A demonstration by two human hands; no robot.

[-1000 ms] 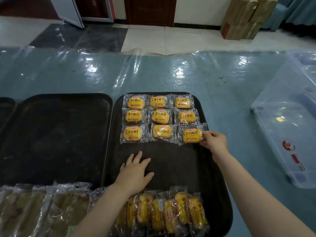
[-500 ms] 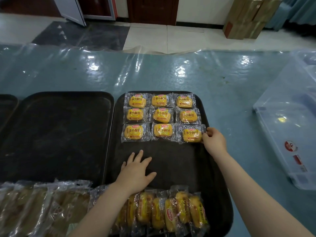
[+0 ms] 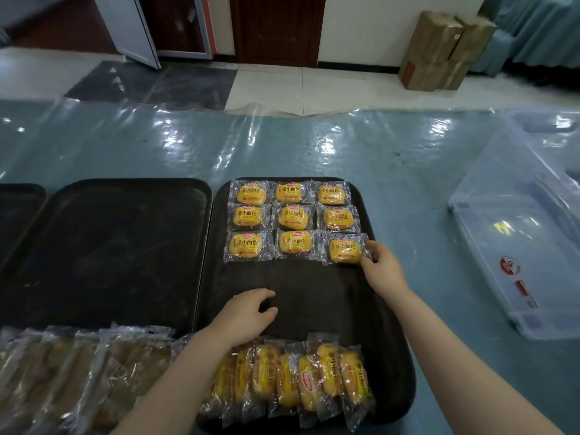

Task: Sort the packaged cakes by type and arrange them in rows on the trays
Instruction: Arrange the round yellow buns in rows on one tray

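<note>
Cakes in yellow wrappers lay in three rows of three at the far end of the right tray [image 3: 389, 356], and your right hand [image 3: 384, 271] was at the ninth cake [image 3: 344, 251], the near-right one in the block. Your fingertips [image 3: 367, 262] pinched the right edge of its clear wrapper. That cake sat a little lower and further right than its two row-mates, with its wrapper reaching the tray's right rim, so the row was not quite straight.

Your left hand [image 3: 248, 315] rested on the bare middle of the same tray with its fingers loosely curled and nothing in them. Just behind it, along the near edge, a bunch of yellow cakes [image 3: 301, 378] stood packed on their sides, waiting to be laid out. A pile of brown cakes [image 3: 78, 375] lay in front of the left tray [image 3: 103, 246], which held nothing that could be seen.

To finish this step well, you would have done best to slide the cake by its wrapper edge, not lift it: nudge it left and slightly away until it lined up with the cake beside it and the column above. The wrappers looked thin and slippery, so a light pull would probably do, and pressing on the cake itself could squash it. Keeping the wrappers edge to edge without overlap would leave room for the next row, which your left hand was well placed to start from the bunch at the near edge.
</note>
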